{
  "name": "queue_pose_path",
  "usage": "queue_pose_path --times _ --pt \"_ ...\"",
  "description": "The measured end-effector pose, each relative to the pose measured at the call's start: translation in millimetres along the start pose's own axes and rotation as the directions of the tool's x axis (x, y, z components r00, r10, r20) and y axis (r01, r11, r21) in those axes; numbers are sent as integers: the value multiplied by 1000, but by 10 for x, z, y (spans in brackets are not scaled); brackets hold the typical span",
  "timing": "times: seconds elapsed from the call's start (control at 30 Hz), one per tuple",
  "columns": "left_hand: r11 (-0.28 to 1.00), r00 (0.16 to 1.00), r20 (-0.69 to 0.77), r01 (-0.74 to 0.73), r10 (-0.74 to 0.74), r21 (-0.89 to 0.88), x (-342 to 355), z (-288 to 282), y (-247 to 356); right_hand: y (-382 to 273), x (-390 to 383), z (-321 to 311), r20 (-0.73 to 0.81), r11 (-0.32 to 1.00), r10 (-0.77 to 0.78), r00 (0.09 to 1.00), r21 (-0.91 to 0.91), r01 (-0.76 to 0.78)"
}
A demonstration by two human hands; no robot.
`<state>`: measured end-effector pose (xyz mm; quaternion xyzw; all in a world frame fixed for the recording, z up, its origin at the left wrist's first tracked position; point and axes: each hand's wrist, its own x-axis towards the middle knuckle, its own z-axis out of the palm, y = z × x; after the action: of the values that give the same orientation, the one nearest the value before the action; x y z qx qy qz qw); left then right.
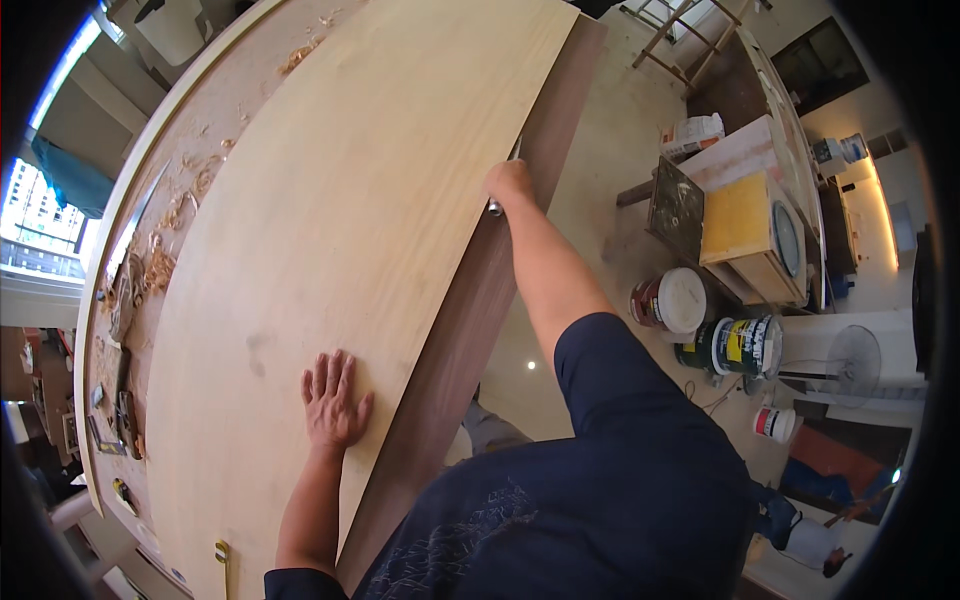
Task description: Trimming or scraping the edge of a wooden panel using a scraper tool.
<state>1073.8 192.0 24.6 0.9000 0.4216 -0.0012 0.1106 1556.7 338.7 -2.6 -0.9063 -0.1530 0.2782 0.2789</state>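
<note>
A large pale plywood sheet (300, 180) lies over a workbench, with a darker board (545, 110) along its right edge. My left hand (336, 398) rests flat on the plywood, fingers spread. Farther up, my right hand (508, 184) is closed round a slim metal tool (516, 152) at the sheet's right edge; a silver end shows below the fist, and the fingers hide most of the rest. A yellow tape measure (222, 555) lies near the lower edge of the view, left of my left forearm.
Wood shavings (158, 268) and hand tools (125, 425) lie along the bench's left side. At right stand several buckets (682, 300), a wooden box (735, 230), a standing fan (850, 360) and a ladder (672, 50). Another person (800, 535) is at the lower right.
</note>
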Motion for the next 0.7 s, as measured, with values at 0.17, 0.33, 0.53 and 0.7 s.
queue_pose_path --times 0.17,0.33,0.53,0.7 --pt "999 1000 -18 -13 12 -38 -12 -2 -13 45 -238 55 1 977 -60 998 -205 59" --pt "999 999 -51 -19 16 -48 -18 1 -26 76 -632 117 -34 948 -79 996 -313 65" --pt "997 994 -104 -41 34 -69 -50 4 -38 180 -1284 222 -11 973 33 999 -228 -35" --pt "994 991 -121 -61 50 -91 -84 14 -53 424 -1787 437 -8 970 25 1000 -242 -26"
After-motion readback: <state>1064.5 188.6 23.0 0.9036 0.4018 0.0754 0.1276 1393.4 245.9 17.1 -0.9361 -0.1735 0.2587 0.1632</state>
